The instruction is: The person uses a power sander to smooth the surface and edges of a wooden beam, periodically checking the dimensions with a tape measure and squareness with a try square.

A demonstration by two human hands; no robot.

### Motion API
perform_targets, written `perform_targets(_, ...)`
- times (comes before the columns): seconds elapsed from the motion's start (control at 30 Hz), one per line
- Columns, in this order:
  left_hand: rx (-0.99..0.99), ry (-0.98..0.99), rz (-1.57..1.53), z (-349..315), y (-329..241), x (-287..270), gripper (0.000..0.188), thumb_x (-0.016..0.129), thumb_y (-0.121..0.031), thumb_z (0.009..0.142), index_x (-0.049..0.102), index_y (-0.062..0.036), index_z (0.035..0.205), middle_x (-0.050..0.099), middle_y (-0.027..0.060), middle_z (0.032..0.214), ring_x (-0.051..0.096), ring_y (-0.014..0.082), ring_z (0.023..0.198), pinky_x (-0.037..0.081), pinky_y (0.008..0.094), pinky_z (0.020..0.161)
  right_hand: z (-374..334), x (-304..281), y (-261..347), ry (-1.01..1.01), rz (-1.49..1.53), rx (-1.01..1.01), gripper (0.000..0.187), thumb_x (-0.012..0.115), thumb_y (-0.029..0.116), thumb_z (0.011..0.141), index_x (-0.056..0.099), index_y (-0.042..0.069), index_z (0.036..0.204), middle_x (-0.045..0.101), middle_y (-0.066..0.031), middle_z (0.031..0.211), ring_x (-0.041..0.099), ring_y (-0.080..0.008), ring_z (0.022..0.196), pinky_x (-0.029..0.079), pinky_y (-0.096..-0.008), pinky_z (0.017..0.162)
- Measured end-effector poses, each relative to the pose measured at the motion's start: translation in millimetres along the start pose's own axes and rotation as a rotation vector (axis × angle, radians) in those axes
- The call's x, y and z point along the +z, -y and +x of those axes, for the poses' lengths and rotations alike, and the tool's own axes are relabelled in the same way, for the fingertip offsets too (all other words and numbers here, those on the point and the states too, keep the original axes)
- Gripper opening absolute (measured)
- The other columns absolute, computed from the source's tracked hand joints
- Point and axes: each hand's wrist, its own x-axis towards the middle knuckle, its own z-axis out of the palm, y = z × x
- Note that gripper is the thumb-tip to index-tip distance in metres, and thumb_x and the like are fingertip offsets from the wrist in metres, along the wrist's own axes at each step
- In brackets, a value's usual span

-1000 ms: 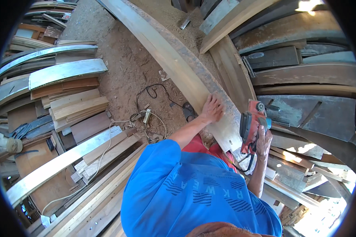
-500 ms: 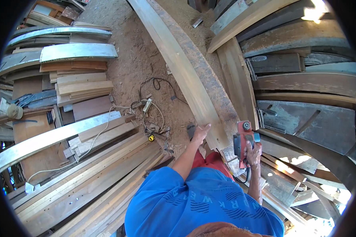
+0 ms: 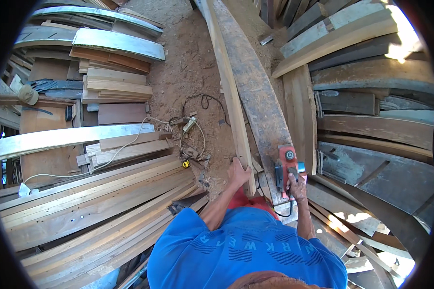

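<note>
While the left hand (image 3: pixel 238 172) grips the board (image 3: pixel 231 96), the right hand (image 3: pixel 297 187) holds the red planer (image 3: pixel 286 166).

The board runs away from the person along the left side of the worn bench (image 3: pixel 260 91), and the left fingers are closed on it close to its near end. The right hand is wrapped around the planer's handle, at the near part of the bench; whether the planer touches the bench, I cannot tell. On the ground (image 3: pixel 178 72), left of the board, lies a white power strip (image 3: pixel 189 124).
</note>
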Motion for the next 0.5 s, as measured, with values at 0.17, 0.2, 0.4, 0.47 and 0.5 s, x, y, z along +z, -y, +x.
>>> perform_targets(0.17,0.075,-0.047,0.088,1.2,-12.5,20.7,0.056,0.075,-0.034,0.078,0.05,0.0019,0.114,0.065,0.0283,0.105,0.066,0.0466,0.097,0.052,0.0542,0.086,3.3,0.2,-9.2,0.01,-0.01,-0.001,0.052,0.054,0.048,0.101,0.061,0.004,0.074,0.058,-0.0052,0.059,0.058,-0.0167,0.053,0.047,-0.0334,0.053)
perform_targets(0.2,0.079,-0.047,0.088,0.9,-13.3,20.8,0.056,0.075,-0.034,0.078,0.05,0.0019,0.114,0.065,0.0283,0.105,0.066,0.0466,0.097,0.052,0.0542,0.086,4.8,-1.5,-11.0,0.02,-0.018,0.004,0.053,0.055,0.049,0.1,0.061,0.004,0.074,0.059,-0.0053,0.059,0.058,-0.0166,0.053,0.047,-0.0336,0.053)
perform_targets(0.4,0.029,0.029,-0.013,-2.9,-26.6,6.9,0.059,0.075,-0.035,0.076,0.052,0.0028,0.115,0.065,0.0276,0.114,0.063,0.0463,0.108,0.05,0.051,0.093,7.5,-8.3,-17.3,0.033,0.018,-0.004,0.054,0.057,0.051,0.099,0.062,0.005,0.073,0.059,-0.0045,0.059,0.059,-0.0162,0.055,0.047,-0.0323,0.055)
perform_targets(0.47,-0.016,0.044,-0.101,0.6,-10.0,20.1,0.078,0.077,-0.044,0.076,0.047,0.0056,0.128,0.061,0.0322,0.118,0.061,0.0466,0.113,0.049,0.0499,0.098,11.4,-11.0,-24.7,0.044,-0.035,0.079,0.047,0.06,0.047,0.098,0.066,0.002,0.088,0.067,-0.0117,0.075,0.065,-0.0232,0.067,0.052,-0.0382,0.064)
perform_targets(0.5,-0.006,0.033,-0.101,2.0,0.7,28.2,0.078,0.077,-0.044,0.076,0.047,0.0056,0.128,0.061,0.0322,0.118,0.061,0.0466,0.113,0.049,0.0499,0.098,7.9,-7.7,-27.6,-0.178,-0.407,-0.111,0.044,0.062,0.044,0.096,0.065,0.001,0.098,0.068,-0.0168,0.087,0.066,-0.0286,0.078,0.052,-0.042,0.072)
